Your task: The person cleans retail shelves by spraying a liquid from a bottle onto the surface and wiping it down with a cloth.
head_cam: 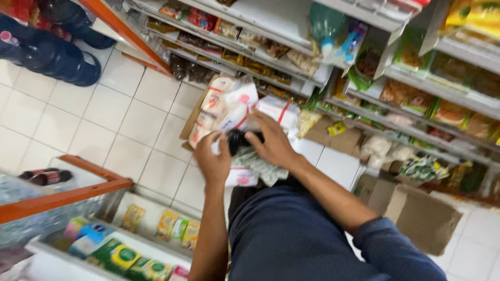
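A: The left hand and right hand meet in front of the person's chest. What fills the space around them?

B: Largest is the floor, square pale glossy tiles. Next the shelves, long white metal racks packed with crinkly coloured snack bags. Dark blue round water jugs stand at the far upper corner. An orange-framed counter sits near the left arm, flat packets lined up below it. A plain brown carton stands open on the floor by the right elbow.

A: And what the hands have?

B: A bundle of soft white plastic packs, red-printed, lies on a cardboard tray just beyond the fingers. The right hand lies spread over a white, red-banded pack at the bundle's edge, thumb curled toward a small black object.

A: The left one?

B: It is curled, fingers closed on that black object from the other side. The thing is rounded and smooth, pinched between both hands; its kind is too blurred to tell. Beneath them hangs a crumpled greenish printed wrapper.
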